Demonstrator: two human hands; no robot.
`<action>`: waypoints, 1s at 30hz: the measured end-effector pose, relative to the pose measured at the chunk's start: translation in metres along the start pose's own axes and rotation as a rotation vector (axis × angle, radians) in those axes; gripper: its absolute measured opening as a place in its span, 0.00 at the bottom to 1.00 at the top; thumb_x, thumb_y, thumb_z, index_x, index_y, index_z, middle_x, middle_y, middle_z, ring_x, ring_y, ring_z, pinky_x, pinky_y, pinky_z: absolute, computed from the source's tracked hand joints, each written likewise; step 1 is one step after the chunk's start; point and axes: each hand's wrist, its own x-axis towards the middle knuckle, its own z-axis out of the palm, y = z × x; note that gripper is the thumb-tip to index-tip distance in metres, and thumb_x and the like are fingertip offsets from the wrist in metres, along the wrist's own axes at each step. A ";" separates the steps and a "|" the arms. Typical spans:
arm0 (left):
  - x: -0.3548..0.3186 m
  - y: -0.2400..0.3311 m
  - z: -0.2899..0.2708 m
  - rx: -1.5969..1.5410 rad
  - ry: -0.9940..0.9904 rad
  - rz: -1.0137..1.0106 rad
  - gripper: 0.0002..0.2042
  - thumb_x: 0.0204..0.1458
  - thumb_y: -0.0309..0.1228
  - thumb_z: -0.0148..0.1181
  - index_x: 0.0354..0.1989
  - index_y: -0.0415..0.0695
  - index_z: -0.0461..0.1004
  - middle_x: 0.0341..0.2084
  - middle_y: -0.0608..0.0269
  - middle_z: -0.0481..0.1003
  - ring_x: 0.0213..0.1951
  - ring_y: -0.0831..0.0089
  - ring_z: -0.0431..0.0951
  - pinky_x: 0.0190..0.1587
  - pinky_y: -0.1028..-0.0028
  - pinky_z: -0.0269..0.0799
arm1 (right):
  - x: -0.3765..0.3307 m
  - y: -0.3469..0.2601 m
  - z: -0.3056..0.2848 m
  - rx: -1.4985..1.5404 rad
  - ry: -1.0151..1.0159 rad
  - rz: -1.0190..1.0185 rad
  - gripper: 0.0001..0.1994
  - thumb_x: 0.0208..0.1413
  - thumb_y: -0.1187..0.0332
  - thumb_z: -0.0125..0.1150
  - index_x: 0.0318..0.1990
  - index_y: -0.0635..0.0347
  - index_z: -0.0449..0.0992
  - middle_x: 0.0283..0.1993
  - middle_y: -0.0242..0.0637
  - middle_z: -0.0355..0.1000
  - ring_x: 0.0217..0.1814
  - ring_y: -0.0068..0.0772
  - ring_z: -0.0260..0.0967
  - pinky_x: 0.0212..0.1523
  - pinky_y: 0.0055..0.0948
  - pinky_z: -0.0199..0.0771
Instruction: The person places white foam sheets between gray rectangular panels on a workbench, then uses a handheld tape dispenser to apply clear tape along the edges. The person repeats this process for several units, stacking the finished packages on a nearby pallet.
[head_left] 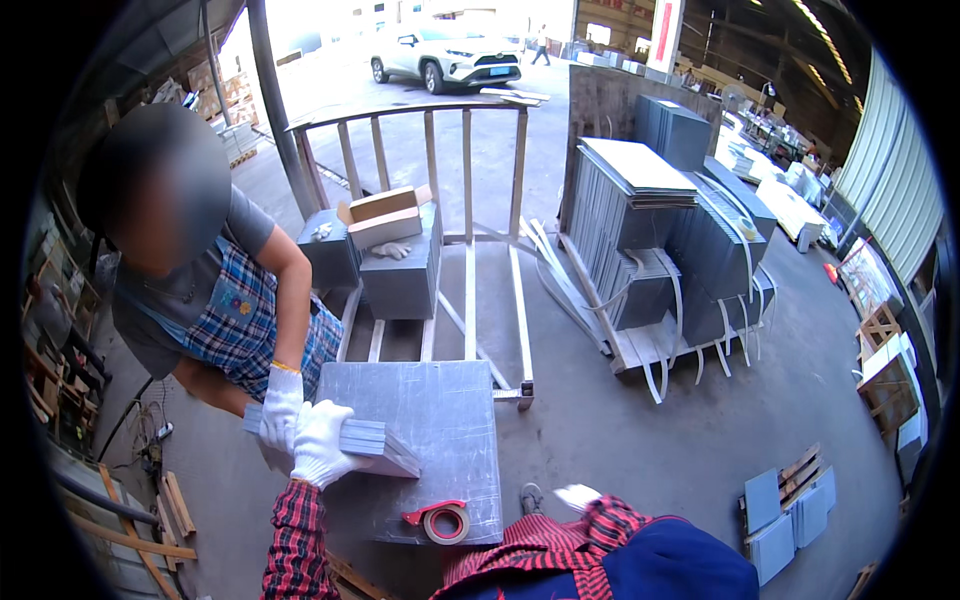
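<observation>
My left hand (322, 442), in a white knitted glove, is closed over the top edge of a small stack of thin grey slabs (378, 447). The stack stands on edge at the left of a scuffed grey tabletop (450, 400). A co-worker's gloved hand (283, 400) grips the same stack right beside mine. My right hand (576, 496), also white-gloved, is low near my body, right of the table. It is partly hidden and blurred, so its fingers cannot be read. A red tape dispenser with a roll of tape (445, 521) lies at the table's near edge.
The co-worker in a plaid apron (240, 310) stands at the left. Beyond the table, a metal frame (470, 240) holds grey blocks and an open cardboard box (385, 217). Strapped slab stacks (640, 230) sit on a pallet at right. More slabs (790, 515) lie lower right.
</observation>
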 end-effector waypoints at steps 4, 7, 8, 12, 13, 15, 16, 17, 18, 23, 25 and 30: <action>-0.006 -0.022 0.029 -0.059 0.125 0.093 0.39 0.13 0.43 0.82 0.43 0.48 0.72 0.37 0.57 0.71 0.42 0.55 0.71 0.48 0.59 0.65 | -0.109 0.262 0.062 0.514 0.052 0.778 0.23 0.61 0.46 0.51 0.36 0.58 0.80 0.36 0.39 0.76 0.41 0.39 0.72 0.41 0.40 0.71; 0.002 -0.015 0.023 0.045 0.046 0.075 0.39 0.13 0.44 0.82 0.44 0.49 0.72 0.40 0.57 0.71 0.48 0.53 0.70 0.53 0.58 0.62 | -0.102 0.237 0.078 0.478 0.025 0.787 0.18 0.59 0.51 0.55 0.32 0.57 0.81 0.30 0.33 0.77 0.32 0.28 0.73 0.33 0.35 0.72; -0.017 -0.016 0.003 0.153 0.052 0.055 0.39 0.14 0.45 0.81 0.44 0.50 0.73 0.41 0.58 0.71 0.51 0.54 0.69 0.56 0.57 0.61 | -0.086 0.153 0.046 0.570 -0.012 0.627 0.18 0.59 0.51 0.54 0.34 0.57 0.81 0.31 0.33 0.78 0.32 0.29 0.73 0.34 0.35 0.72; -0.018 -0.028 0.024 0.208 -0.128 -0.211 0.42 0.13 0.42 0.82 0.46 0.49 0.70 0.45 0.54 0.69 0.55 0.49 0.65 0.59 0.54 0.59 | -0.103 0.111 -0.061 0.143 0.081 0.025 0.19 0.63 0.54 0.48 0.45 0.59 0.78 0.40 0.38 0.79 0.38 0.36 0.76 0.41 0.34 0.74; -0.011 -0.015 0.030 0.219 -0.143 -0.270 0.44 0.14 0.41 0.82 0.49 0.48 0.69 0.49 0.53 0.68 0.58 0.48 0.63 0.62 0.54 0.58 | -0.094 0.119 -0.075 0.094 0.057 0.024 0.16 0.62 0.59 0.48 0.44 0.58 0.77 0.40 0.41 0.78 0.38 0.41 0.76 0.41 0.36 0.74; -0.007 0.015 0.039 0.261 -0.184 -0.382 0.47 0.15 0.41 0.82 0.54 0.46 0.67 0.56 0.51 0.65 0.65 0.47 0.57 0.67 0.53 0.52 | -0.083 0.138 -0.098 0.040 0.066 -0.013 0.17 0.63 0.60 0.45 0.50 0.55 0.77 0.50 0.43 0.76 0.49 0.45 0.74 0.49 0.40 0.74; -0.004 0.032 0.045 0.280 -0.206 -0.430 0.49 0.16 0.42 0.82 0.57 0.45 0.65 0.60 0.50 0.62 0.68 0.46 0.53 0.70 0.53 0.49 | -0.078 0.154 -0.114 0.010 0.072 -0.037 0.18 0.63 0.60 0.44 0.53 0.54 0.77 0.55 0.44 0.75 0.55 0.47 0.74 0.53 0.42 0.74; 0.007 0.062 0.044 0.145 -0.209 -0.560 0.53 0.19 0.44 0.81 0.61 0.44 0.63 0.67 0.50 0.55 0.72 0.47 0.43 0.73 0.52 0.40 | -0.076 0.173 -0.125 0.038 0.093 -0.031 0.18 0.64 0.60 0.43 0.52 0.53 0.77 0.55 0.44 0.75 0.55 0.48 0.74 0.54 0.42 0.73; 0.005 0.071 0.051 0.126 -0.170 -0.651 0.53 0.24 0.47 0.79 0.65 0.44 0.61 0.69 0.49 0.53 0.73 0.47 0.40 0.73 0.50 0.37 | -0.081 0.176 -0.146 0.178 0.054 0.073 0.19 0.65 0.61 0.41 0.52 0.53 0.77 0.53 0.45 0.76 0.54 0.49 0.74 0.54 0.43 0.74; -0.001 0.055 0.091 0.304 0.041 -0.752 0.26 0.58 0.38 0.55 0.66 0.46 0.64 0.71 0.57 0.54 0.73 0.56 0.46 0.72 0.52 0.37 | -0.077 0.291 -0.176 0.028 0.146 0.202 0.17 0.61 0.60 0.45 0.43 0.57 0.79 0.42 0.43 0.79 0.41 0.44 0.77 0.44 0.41 0.75; 0.003 0.051 0.105 0.364 0.084 -0.798 0.22 0.61 0.33 0.51 0.65 0.48 0.65 0.71 0.61 0.54 0.73 0.58 0.48 0.72 0.52 0.38 | -0.072 0.326 -0.181 0.311 0.257 0.242 0.18 0.60 0.56 0.50 0.44 0.61 0.79 0.40 0.40 0.80 0.36 0.35 0.77 0.40 0.34 0.76; 0.015 0.040 0.111 0.398 0.022 -0.933 0.21 0.63 0.32 0.48 0.65 0.50 0.64 0.72 0.64 0.52 0.73 0.59 0.47 0.71 0.52 0.40 | -0.053 0.351 -0.185 0.541 0.334 0.217 0.19 0.60 0.57 0.53 0.46 0.63 0.80 0.39 0.39 0.80 0.36 0.31 0.76 0.40 0.31 0.76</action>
